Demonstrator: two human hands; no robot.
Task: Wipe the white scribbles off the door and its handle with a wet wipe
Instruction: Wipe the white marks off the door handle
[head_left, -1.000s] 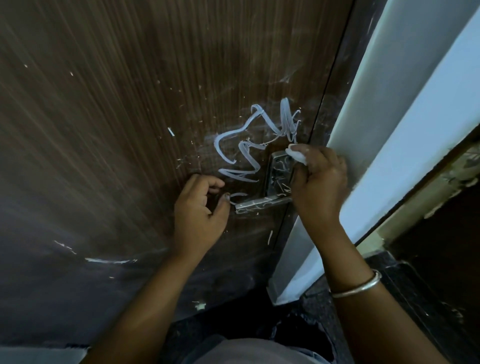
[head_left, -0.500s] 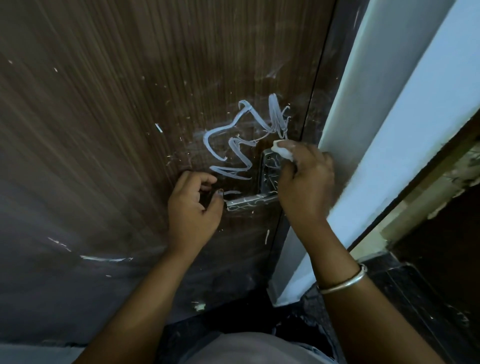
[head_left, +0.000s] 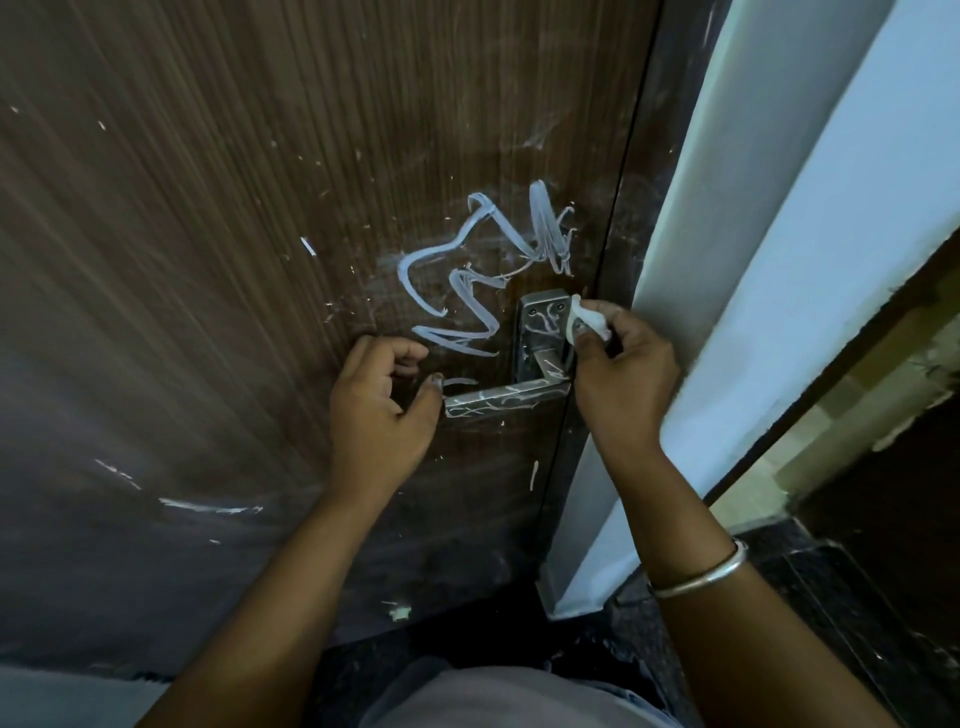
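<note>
Big brown door (head_left: 218, 249) with thin wood lines running up and down, seen from above. White scribbles (head_left: 467, 280) drawn on it in thick loopy zigzags, bright and still whole, just left of and above the handle (head_left: 540, 358). Small white flecks and streaks scattered over the wood, with a longer streak low on the left. Handle made of grey shiny metal, with a flat plate screwed to the door near its right edge and a bar sticking out to the left. Thin white squiggles on the plate and along the bar too. Right hand (head_left: 623, 379) closed around a small scrunched-up white wipe (head_left: 587, 322), pinched between thumb and fingers and pressed on the right edge of the plate. Silver bangle (head_left: 701, 571) around that wrist. Left hand (head_left: 379, 410) loose and half curled, holding nothing, with its thumb tip touching the end of the bar. Pale wall (head_left: 779, 260) right beside the door.
</note>
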